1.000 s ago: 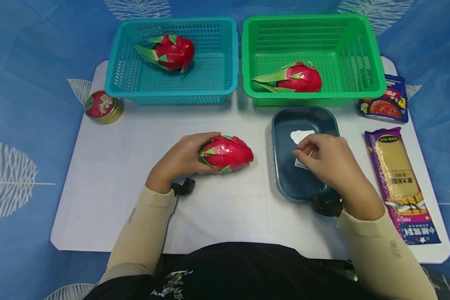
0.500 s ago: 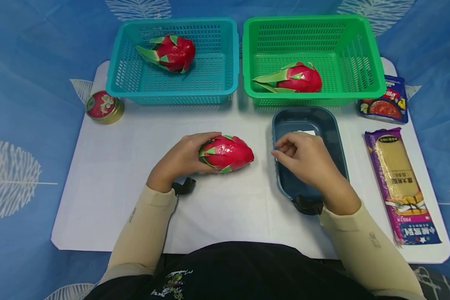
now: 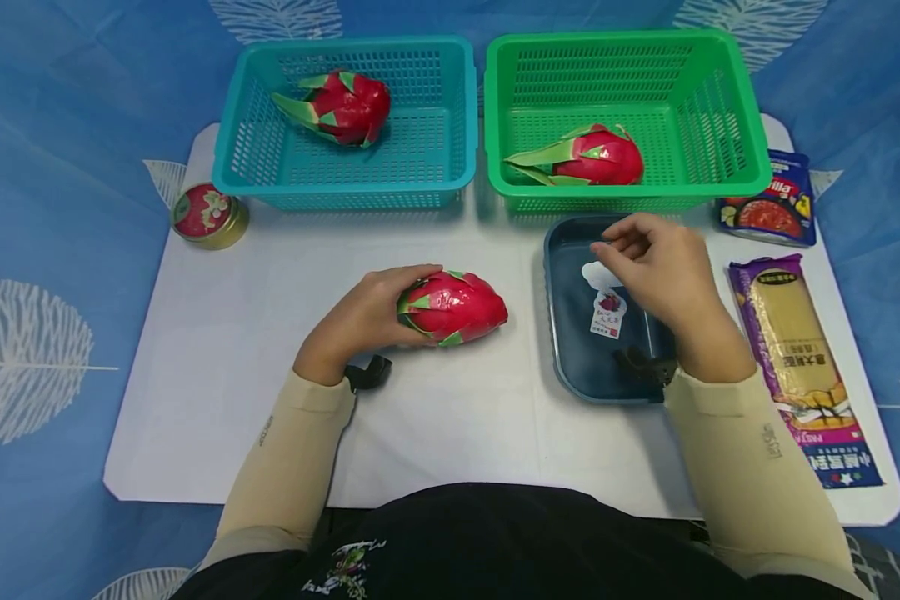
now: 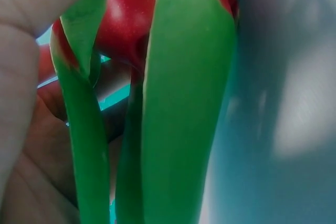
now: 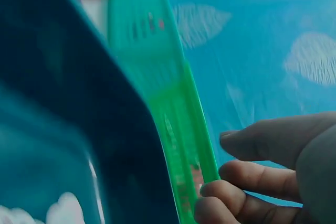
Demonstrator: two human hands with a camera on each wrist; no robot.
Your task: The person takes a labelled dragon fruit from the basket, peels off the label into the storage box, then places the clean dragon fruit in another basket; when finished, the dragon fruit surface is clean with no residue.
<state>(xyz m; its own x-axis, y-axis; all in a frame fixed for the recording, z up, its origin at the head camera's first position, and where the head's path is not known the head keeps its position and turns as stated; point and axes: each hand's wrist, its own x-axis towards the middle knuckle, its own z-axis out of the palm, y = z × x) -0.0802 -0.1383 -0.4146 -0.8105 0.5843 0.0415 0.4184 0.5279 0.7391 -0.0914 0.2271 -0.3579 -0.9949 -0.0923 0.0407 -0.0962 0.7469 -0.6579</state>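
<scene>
In the head view my left hand [image 3: 360, 317] grips the leafy end of a red dragon fruit [image 3: 457, 307] lying on the white table. The left wrist view shows its long green leaves [image 4: 189, 87] passing beside the palm. My right hand [image 3: 667, 271] is above the far right part of a dark blue tray [image 3: 558, 358]. Its fingers are loosely bent, and the right wrist view shows nothing between the thumb [image 5: 262, 137] and fingers. Inside the tray lie a white cloud-shaped card [image 3: 598, 276] and a small tag [image 3: 607, 315] with a dragon fruit picture.
A blue basket [image 3: 345, 200] and a green basket [image 3: 630, 192] stand at the back, each with one dragon fruit. A round tin [image 3: 210, 218] sits at left. At right lie a sauce pouch [image 3: 768, 204] and a pasta pack [image 3: 802, 358].
My right hand went left across the tray, then back right and farther away, uncovering the tag and cloud-shaped card. The left hand and its dragon fruit stayed still.
</scene>
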